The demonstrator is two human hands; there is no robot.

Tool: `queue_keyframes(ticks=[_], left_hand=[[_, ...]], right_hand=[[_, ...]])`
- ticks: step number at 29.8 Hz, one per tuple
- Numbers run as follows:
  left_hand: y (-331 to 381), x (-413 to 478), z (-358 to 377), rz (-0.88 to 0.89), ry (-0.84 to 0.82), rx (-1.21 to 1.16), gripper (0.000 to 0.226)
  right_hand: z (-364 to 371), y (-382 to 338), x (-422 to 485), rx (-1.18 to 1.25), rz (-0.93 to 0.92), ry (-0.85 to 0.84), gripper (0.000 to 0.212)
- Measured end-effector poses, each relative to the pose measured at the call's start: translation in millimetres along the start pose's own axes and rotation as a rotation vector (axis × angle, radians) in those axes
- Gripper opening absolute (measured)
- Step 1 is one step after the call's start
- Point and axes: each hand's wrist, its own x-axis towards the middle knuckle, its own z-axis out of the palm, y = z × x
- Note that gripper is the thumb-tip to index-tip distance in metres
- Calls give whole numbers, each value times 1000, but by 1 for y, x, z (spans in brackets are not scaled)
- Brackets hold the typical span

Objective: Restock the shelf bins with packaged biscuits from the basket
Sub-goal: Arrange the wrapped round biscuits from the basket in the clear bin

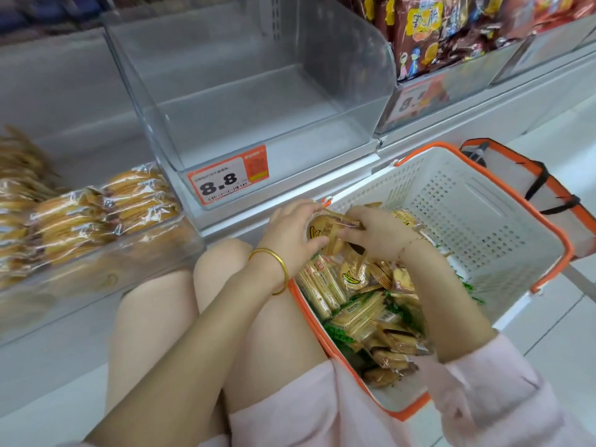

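Note:
A white basket [477,201] with an orange rim stands on the floor at the right, holding several packaged biscuits [354,304], some yellow with a banana print, some green-edged. My left hand [290,235] grips a stack of banana-print biscuit packs [324,229] over the basket's near corner. My right hand [374,233] holds the same stack from the other side, fingers curled on it. Straight ahead is a clear shelf bin [245,101] with nothing in it and a price tag [227,180] reading 8.8.
A clear bin at the left [106,253] holds wrapped golden biscuits. Another bin at the upper right [451,88] is full of brown snack packs. My bare knees [222,253] are between the shelf and the basket. White floor tiles lie at the right.

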Motion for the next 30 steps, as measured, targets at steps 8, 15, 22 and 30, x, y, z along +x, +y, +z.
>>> queue_keyframes(ticks=[8,15,22,30], left_hand=[[28,-39,-108,49,-22,133,32],[13,-101,-212,-127,117,-13,18],[-29,-127,-253,-304,400,-178,17],[-64,-137,-273,-351,604,-413,23]], right_hand=[[-33,-76,-39,289,-300,-100,18],[-30,-119,-46,692,-404,-191,35],[-11,-175,-40,947,-414,-381,41],[-1,-239,-22,766,-489,-71,31]])
